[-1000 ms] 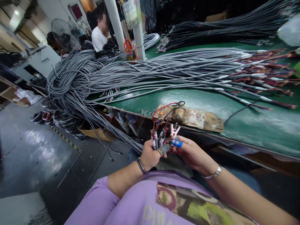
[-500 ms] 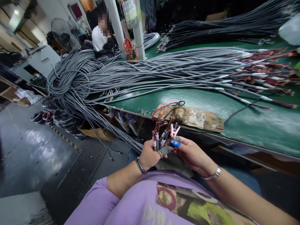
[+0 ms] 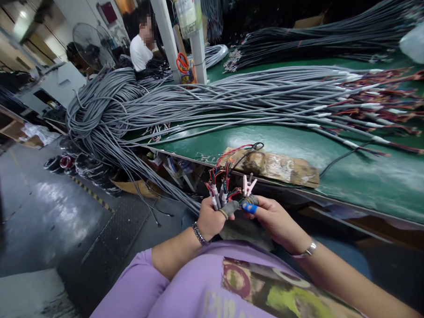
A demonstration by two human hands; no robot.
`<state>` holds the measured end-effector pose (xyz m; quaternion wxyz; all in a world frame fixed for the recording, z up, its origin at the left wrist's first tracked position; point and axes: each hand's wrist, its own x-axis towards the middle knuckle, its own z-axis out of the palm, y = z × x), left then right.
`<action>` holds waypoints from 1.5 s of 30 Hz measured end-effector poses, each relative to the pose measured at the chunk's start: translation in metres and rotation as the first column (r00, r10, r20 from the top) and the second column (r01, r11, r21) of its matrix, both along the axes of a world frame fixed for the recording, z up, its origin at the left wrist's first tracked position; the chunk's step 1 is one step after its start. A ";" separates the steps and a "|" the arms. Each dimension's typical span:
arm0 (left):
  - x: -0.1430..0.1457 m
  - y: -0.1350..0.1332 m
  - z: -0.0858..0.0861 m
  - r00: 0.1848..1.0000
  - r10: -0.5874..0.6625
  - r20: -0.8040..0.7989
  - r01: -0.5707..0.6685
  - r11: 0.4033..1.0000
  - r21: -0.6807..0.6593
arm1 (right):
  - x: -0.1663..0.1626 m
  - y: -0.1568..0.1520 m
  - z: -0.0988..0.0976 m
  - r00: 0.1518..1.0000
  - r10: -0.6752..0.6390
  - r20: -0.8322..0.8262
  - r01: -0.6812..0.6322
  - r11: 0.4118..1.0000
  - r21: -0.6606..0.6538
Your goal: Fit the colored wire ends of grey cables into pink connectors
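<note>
My left hand [image 3: 212, 219] is closed around a small bunch of thin coloured wires [image 3: 220, 186] with white sleeved ends, a grey cot on its thumb. My right hand [image 3: 272, 218], with a blue cot on one fingertip, pinches the same bunch from the right, next to a pink alligator clip [image 3: 248, 185]. Red and black leads run from the bunch up to a taped cardboard pad [image 3: 279, 167] on the green bench [image 3: 374, 180]. Both hands hover in front of the bench edge, above my lap.
A big heap of grey cables [image 3: 202, 101] lies across the bench and hangs off its left end to the floor. A second bundle [image 3: 319, 35] lies farther back. Another person [image 3: 141, 47] sits beyond a white post [image 3: 196, 42], near a fan [image 3: 89, 46].
The wire bunch has tilted a little to the left in my left hand, and both hands have shifted slightly. The view has moved a touch.
</note>
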<state>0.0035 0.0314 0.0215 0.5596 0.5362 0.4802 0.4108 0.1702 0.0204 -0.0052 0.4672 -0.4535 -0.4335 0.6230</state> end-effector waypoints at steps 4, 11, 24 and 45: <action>0.003 0.002 0.001 0.999 0.026 0.034 -0.025 0.999 -0.025 | 0.000 0.000 0.001 1.000 -0.015 0.026 0.015 1.000 0.007; 0.005 0.004 0.003 0.999 -0.007 0.036 0.009 0.999 -0.045 | 0.003 0.001 0.004 0.999 -0.040 -0.009 0.039 0.999 -0.019; 0.003 0.004 0.005 0.998 -0.050 -0.041 0.052 0.997 0.052 | 0.002 0.001 0.006 0.999 0.026 -0.042 -0.028 0.998 -0.064; 0.010 0.009 -0.002 0.994 0.074 0.083 -0.079 0.995 0.055 | -0.006 0.035 0.002 0.904 -0.119 -0.410 0.031 0.976 -0.215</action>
